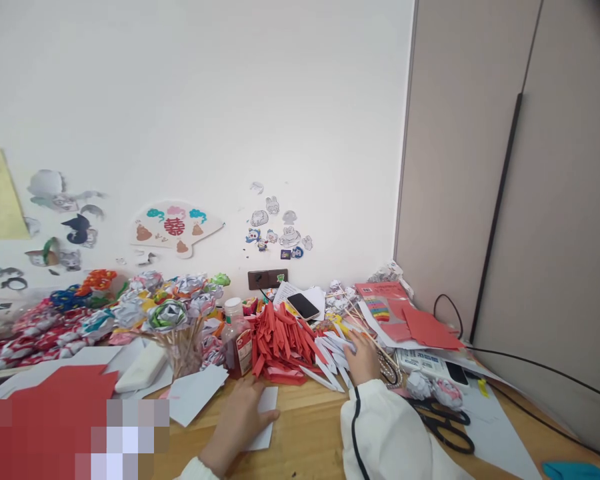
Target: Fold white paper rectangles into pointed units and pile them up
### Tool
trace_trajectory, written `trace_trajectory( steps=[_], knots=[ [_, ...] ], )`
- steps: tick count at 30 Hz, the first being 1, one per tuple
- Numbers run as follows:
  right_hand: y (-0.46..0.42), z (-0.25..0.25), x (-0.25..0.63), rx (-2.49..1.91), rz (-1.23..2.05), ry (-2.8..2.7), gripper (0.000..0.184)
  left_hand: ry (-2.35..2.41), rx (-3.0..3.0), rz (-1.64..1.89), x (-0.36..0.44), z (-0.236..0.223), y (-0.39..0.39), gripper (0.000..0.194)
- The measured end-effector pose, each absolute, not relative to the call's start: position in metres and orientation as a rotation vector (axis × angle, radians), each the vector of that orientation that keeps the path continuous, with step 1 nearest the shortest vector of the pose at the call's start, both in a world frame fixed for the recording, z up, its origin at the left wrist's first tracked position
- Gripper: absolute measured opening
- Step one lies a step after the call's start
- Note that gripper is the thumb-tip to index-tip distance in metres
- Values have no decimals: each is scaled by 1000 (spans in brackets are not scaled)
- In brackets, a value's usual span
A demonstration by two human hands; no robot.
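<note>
My left hand [243, 417] lies on a small white sheet of paper [266, 427] on the table, its thumb spread away from the fingers. Farther right, my right hand [364, 360] reaches to a pile of white folded paper strips [333, 357]. Its fingers look apart at the edge of those strips, though their tips are partly hidden. A heap of red folded paper strips [280, 340] lies between and beyond both hands. Just behind my left hand stands a clear bottle [237, 347] with a white cap and a red label.
A phone [303, 306] lies on papers at the back. Black scissors [447, 427] and crumpled paper balls are at the right. Paper flowers [167, 315] on sticks stand left, beside a white box [141, 368]. Red paper sheets [430, 327] and cables lie near the cabinet.
</note>
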State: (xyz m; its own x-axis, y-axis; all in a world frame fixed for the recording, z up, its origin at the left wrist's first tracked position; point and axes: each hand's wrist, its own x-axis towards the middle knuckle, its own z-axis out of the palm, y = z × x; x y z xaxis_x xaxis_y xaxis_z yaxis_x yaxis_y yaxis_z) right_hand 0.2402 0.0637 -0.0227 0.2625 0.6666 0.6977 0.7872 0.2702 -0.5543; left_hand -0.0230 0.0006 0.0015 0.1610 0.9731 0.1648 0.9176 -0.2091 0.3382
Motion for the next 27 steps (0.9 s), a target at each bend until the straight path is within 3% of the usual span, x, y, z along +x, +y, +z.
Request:
trace_trajectory(
  steps=[3,7,11,15,20,27],
  knots=[
    [61,-22,231,-1415,-127,-1521,33,1852,2302,649,-26,-10,9,50],
    [50,-15,213,-1242,-3,-1562,26,1748,2119,879,-26,-17,18,31],
    [37,-25,179,-1024,481,-1665,21,1581,1790,1168,-19,-18,24,25],
    [26,-46,143,-837,986,-1786,50,1377,1422,1347,-12,-24,25,30],
    [29,-53,136,-870,1064,-1668,26,1109,1128,1298,-5,-26,20,30],
    [39,-43,153,-975,1038,-1573,18,1181,1145,1306,-9,-13,18,32]
  ],
)
